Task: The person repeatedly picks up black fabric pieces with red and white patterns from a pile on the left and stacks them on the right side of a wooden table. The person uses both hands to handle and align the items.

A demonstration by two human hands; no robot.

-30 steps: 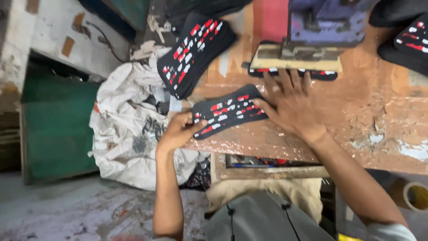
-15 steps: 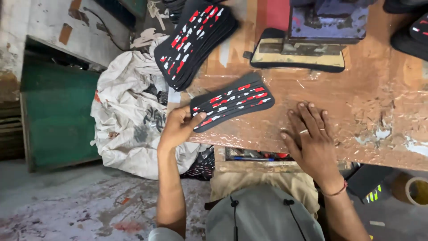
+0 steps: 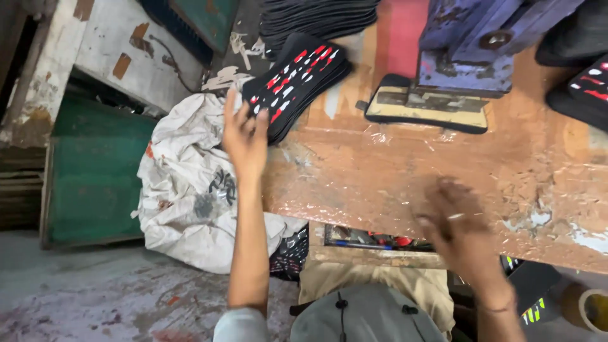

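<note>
1. I see the worn wooden bench (image 3: 405, 171), my landmark.
2. The stack of black printed sole pieces (image 3: 297, 79) rests on its far left corner; thin, floppy, light, I judge; grip an edge.
3. My left hand (image 3: 246, 136) touches the stack's near end, fingers spread, holding nothing.
4. My right hand (image 3: 457, 218) hovers blurred at the bench's near edge, open, empty.

A worn, scuffed brown wooden workbench (image 3: 405, 171) is carrying everything. A stack of black patterned pieces with red and white marks (image 3: 297, 82) is lying just beyond the left hand's fingertips (image 3: 244, 111), touching them.
</note>
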